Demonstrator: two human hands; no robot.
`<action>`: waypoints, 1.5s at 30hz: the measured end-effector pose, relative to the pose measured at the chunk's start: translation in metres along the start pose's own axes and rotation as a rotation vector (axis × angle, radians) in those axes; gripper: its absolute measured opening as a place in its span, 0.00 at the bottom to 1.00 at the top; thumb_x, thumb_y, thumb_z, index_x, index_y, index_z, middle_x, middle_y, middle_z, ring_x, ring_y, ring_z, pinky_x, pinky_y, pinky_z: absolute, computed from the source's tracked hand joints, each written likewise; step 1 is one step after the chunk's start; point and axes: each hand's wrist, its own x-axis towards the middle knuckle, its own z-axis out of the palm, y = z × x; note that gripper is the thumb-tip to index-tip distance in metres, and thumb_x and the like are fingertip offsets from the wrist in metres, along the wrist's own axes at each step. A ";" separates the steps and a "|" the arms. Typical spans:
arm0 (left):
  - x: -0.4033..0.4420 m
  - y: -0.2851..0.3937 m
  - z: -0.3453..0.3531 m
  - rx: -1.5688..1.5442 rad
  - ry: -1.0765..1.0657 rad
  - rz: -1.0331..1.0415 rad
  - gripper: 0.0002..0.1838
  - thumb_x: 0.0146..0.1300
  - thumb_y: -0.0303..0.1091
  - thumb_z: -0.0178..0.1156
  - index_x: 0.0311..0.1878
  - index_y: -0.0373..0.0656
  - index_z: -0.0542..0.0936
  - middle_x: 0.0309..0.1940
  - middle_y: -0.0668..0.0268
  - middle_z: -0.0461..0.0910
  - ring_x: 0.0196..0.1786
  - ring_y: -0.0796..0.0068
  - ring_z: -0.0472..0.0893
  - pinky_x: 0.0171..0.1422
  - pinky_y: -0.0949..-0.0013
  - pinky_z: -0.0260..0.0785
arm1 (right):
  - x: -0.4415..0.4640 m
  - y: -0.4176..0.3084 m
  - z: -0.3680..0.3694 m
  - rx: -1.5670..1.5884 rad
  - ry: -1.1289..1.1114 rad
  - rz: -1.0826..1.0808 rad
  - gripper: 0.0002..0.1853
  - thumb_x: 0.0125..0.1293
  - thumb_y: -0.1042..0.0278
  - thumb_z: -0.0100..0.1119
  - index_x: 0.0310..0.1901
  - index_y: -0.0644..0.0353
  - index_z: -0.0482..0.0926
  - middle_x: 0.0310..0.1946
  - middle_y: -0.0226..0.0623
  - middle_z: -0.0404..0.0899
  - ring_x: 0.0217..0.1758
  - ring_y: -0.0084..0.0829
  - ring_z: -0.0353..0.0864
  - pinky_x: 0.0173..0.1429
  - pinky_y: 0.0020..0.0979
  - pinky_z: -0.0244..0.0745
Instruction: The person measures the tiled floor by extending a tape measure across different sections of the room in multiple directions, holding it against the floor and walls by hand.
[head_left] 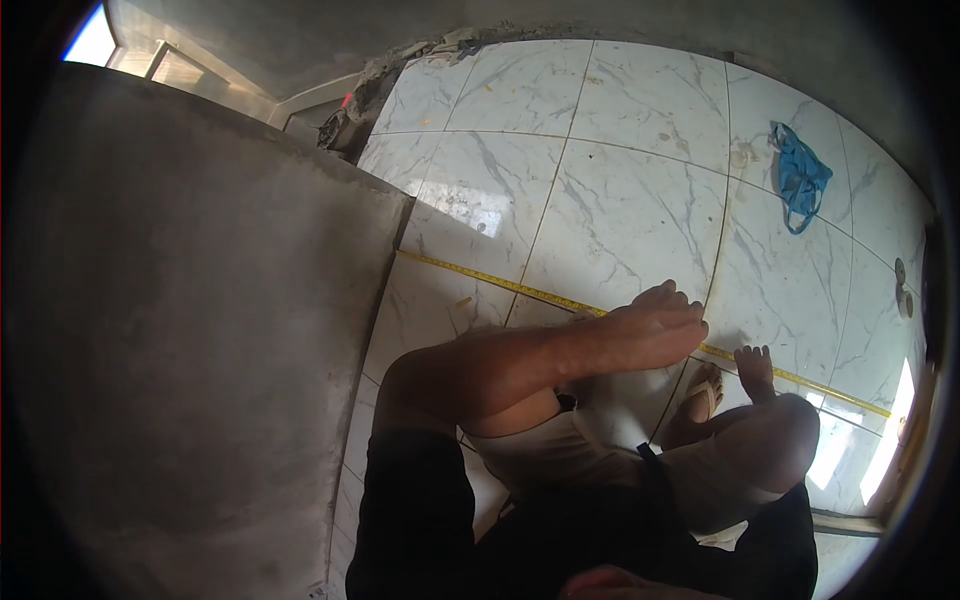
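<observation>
A yellow measuring tape lies stretched across the marble-patterned floor tiles, from the foot of the grey wall at left to the sunlit strip at right. My left hand rests on it near the middle, fingers forward and slightly apart, hiding that stretch of tape. Just to the right, my right hand is down at the tape with its fingers spread. Whether either hand presses the tape or only touches the tile beside it is hidden. My sandalled foot stands between the two hands.
The low grey plastered wall fills the left side. A blue cloth item with straps lies on the tiles at upper right. Small round objects sit by the right edge. Rubble lines the broken back-left floor edge.
</observation>
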 end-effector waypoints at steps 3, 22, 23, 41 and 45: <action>-0.003 0.000 -0.001 0.019 0.044 0.019 0.13 0.58 0.29 0.62 0.47 0.39 0.79 0.49 0.57 0.78 0.49 0.60 0.79 0.65 0.51 0.69 | -0.003 -0.001 0.002 -0.010 0.014 0.002 0.05 0.66 0.67 0.52 0.42 0.48 0.77 0.37 0.33 0.77 0.44 0.33 0.80 0.60 0.44 0.65; 0.008 0.000 -0.003 0.026 -0.203 -0.074 0.07 0.57 0.30 0.64 0.37 0.41 0.76 0.41 0.60 0.76 0.46 0.63 0.77 0.58 0.59 0.67 | -0.005 -0.001 0.012 0.015 -0.051 0.046 0.04 0.66 0.66 0.54 0.40 0.49 0.78 0.35 0.32 0.79 0.43 0.32 0.82 0.60 0.45 0.65; 0.008 -0.001 0.000 0.020 -0.107 -0.040 0.06 0.54 0.29 0.63 0.34 0.42 0.75 0.37 0.61 0.75 0.42 0.63 0.77 0.54 0.59 0.67 | -0.005 0.001 0.012 0.019 -0.053 0.046 0.04 0.66 0.66 0.54 0.40 0.49 0.78 0.35 0.32 0.79 0.43 0.32 0.82 0.60 0.45 0.65; 0.004 -0.006 0.013 0.016 0.109 0.040 0.08 0.48 0.25 0.61 0.29 0.45 0.71 0.29 0.65 0.70 0.33 0.63 0.74 0.44 0.58 0.66 | -0.003 -0.002 0.013 -0.008 -0.053 0.025 0.05 0.66 0.66 0.53 0.41 0.48 0.78 0.36 0.31 0.79 0.45 0.32 0.82 0.62 0.45 0.64; 0.006 -0.004 0.009 0.032 0.103 0.044 0.08 0.48 0.24 0.61 0.29 0.46 0.71 0.29 0.65 0.69 0.33 0.64 0.73 0.44 0.60 0.66 | -0.006 -0.003 0.014 -0.012 -0.054 0.027 0.05 0.66 0.66 0.53 0.41 0.48 0.78 0.36 0.31 0.80 0.45 0.31 0.82 0.62 0.45 0.64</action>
